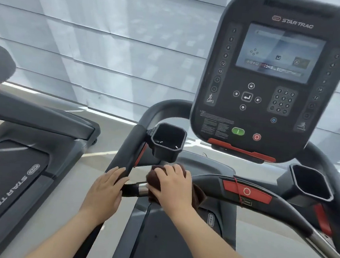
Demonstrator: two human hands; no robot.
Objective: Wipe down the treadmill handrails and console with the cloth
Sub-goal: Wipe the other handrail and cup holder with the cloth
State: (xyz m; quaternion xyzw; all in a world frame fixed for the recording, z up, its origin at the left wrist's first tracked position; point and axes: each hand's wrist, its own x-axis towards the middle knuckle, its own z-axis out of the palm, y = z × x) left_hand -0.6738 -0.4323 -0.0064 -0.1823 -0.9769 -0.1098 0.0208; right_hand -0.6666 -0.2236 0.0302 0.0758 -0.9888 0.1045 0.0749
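Head view shows, low in the centre of the frame, the right hand (173, 184) with fingers clamped on a dark brown cloth (155, 178) bunched over the front handrail (136, 189). The left hand (105, 189) rests beside it, fingers together on the rail. The cloth looks soft and light; best gripped as 1 wad.

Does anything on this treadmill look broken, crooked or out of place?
Nothing stands out as damaged. The dark brown cloth sits under the right hand on the front crossbar, and the left hand rests beside it. A thin red cord hangs across the red stop panel.
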